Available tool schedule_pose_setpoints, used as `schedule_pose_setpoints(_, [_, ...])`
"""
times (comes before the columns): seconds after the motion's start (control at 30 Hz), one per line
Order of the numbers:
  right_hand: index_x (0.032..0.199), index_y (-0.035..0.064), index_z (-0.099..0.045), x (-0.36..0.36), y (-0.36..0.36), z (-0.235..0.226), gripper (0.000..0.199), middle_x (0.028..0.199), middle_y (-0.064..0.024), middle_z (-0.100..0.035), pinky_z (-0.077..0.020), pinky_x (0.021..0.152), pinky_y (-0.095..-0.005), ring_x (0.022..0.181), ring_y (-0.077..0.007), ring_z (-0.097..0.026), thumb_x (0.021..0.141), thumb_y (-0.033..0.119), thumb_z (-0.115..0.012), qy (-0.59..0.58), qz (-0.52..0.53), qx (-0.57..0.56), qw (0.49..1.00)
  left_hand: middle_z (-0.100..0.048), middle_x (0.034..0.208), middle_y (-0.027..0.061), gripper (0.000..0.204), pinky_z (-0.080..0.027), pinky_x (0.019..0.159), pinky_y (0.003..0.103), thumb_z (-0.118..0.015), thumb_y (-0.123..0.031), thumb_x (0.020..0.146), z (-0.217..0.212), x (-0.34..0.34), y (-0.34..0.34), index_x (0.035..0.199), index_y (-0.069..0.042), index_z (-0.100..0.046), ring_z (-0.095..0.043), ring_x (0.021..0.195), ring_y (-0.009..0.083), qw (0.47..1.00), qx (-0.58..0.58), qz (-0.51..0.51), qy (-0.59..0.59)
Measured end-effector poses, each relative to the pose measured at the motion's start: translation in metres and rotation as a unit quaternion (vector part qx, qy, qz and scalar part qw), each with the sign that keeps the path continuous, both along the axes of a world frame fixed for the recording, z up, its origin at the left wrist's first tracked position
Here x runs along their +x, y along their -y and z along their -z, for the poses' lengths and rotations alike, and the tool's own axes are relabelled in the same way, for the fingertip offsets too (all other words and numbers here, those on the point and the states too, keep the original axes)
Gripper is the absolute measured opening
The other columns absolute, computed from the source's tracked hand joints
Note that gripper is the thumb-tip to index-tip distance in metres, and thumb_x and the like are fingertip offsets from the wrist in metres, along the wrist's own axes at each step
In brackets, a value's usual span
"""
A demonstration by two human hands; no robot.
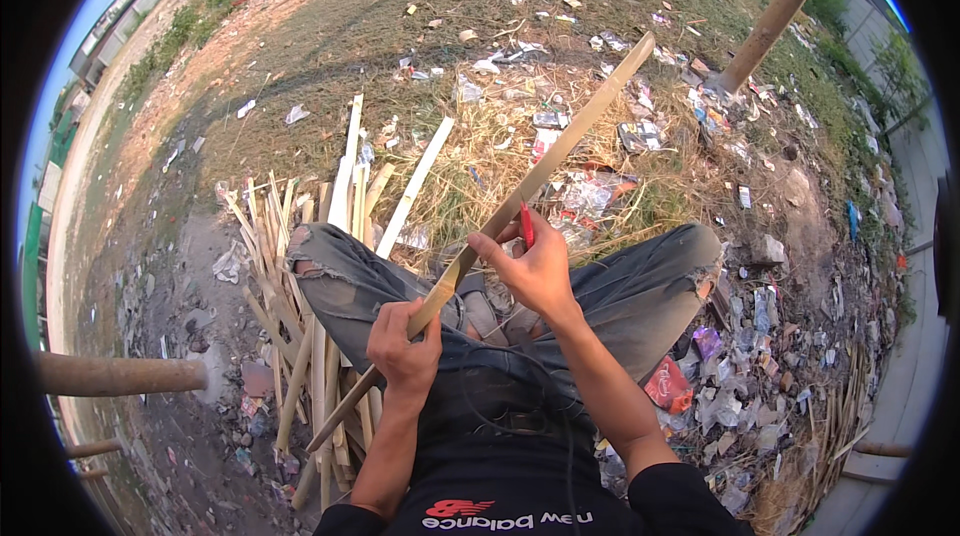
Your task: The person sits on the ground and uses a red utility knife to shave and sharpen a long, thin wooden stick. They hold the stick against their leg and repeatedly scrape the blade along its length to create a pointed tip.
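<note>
I sit with a long, flat bamboo strip (pixel 568 144) slanting across my lap, its far end pointing up to the right. My left hand (pixel 405 344) is closed around the strip near my waist, and the tail of the strip passes beneath that forearm. Farther along it, my right hand (pixel 538 271) grips a red-handled knife (pixel 526 226), with the thumb against the strip. A dark, blade-like shape lies against the strip below that thumb; the fingers hide most of the tool. Beside my left leg lies a pile of split bamboo strips (pixel 300 336).
My bent knees in torn jeans (pixel 640 301) flank the work. One wooden post (pixel 775 21) stands at the far right, another post (pixel 125 376) at the left. Dry grass and scattered litter (pixel 590 191) cover the ground ahead. More thin sticks (pixel 845 411) lie at the right.
</note>
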State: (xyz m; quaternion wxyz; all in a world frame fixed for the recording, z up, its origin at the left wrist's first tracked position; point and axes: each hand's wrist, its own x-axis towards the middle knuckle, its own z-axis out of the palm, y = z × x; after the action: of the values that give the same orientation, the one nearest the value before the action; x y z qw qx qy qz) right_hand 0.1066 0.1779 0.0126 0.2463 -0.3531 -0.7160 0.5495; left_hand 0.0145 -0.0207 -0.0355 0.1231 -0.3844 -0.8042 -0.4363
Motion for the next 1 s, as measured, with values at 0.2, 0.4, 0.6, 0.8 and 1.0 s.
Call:
schedule_pose_setpoints(0.2, [0.110, -0.0026, -0.068, -0.002, 0.000, 0.012, 0.044, 0.077, -0.0085, -0.071, -0.0492, 0.063, -0.0317, 0.067, -0.0118, -0.063, 0.090, 0.033, -0.084, -0.044, -0.011, -0.050, 0.998, -0.068, 0.090, 0.0145, 0.026, -0.052, 0.068, 0.046, -0.082, -0.002, 0.084, 0.003, 0.000, -0.003, 0.096, -0.003, -0.060, -0.068, 0.078, 0.0369, 0.997, -0.068, 0.019, 0.034])
schedule_pose_setpoints(0.4, [0.116, -0.0042, -0.066, -0.001, -0.009, 0.035, 0.040, 0.076, -0.0081, -0.068, -0.0483, 0.063, -0.0307, 0.068, -0.0110, -0.061, 0.096, 0.029, -0.078, -0.115, -0.026, -0.101, 0.988, -0.071, 0.099, 0.0204, 0.025, -0.052, 0.073, 0.050, -0.072, -0.019, 0.101, -0.022, -0.005, -0.002, 0.112, -0.002, -0.058, -0.070, 0.090, 0.0422, 0.944, -0.167, 0.120, 0.256])
schedule_pose_setpoints(0.6, [0.109, -0.0024, -0.069, 0.008, -0.012, 0.028, 0.039, 0.075, -0.0131, -0.067, -0.0491, 0.063, -0.0344, 0.063, -0.0201, -0.062, 0.093, 0.032, -0.075, -0.004, -0.072, -0.027, 0.997, -0.070, 0.100, 0.0258, 0.024, -0.051, 0.079, 0.056, -0.063, -0.020, 0.105, -0.017, -0.011, -0.002, 0.119, -0.002, -0.056, -0.066, 0.098, 0.0510, 0.932, -0.213, 0.171, 0.237])
schedule_pose_setpoints(0.8, [0.072, 0.0035, -0.069, 0.015, 0.020, 0.031, 0.027, 0.065, -0.0230, -0.068, -0.0582, 0.063, -0.0527, 0.065, -0.0457, -0.071, 0.083, 0.029, -0.071, 0.171, -0.103, 0.277, 0.940, -0.069, 0.100, 0.0305, 0.022, -0.050, 0.081, 0.064, -0.055, -0.014, 0.105, -0.016, -0.005, -0.013, 0.121, 0.000, -0.052, -0.065, 0.097, 0.0537, 0.938, -0.237, 0.117, 0.224])
schedule_pose_setpoints(1.0, [0.072, 0.0026, -0.071, 0.003, 0.028, 0.049, 0.027, 0.065, -0.0244, -0.069, -0.0595, 0.058, -0.0516, 0.061, -0.0439, -0.072, 0.087, 0.025, -0.069, 0.217, -0.098, 0.328, 0.914, -0.070, 0.094, 0.0324, 0.021, -0.050, 0.079, 0.065, -0.053, -0.018, 0.106, -0.016, -0.001, -0.027, 0.114, 0.002, -0.050, -0.067, 0.092, 0.0555, 0.939, -0.251, 0.106, 0.208])
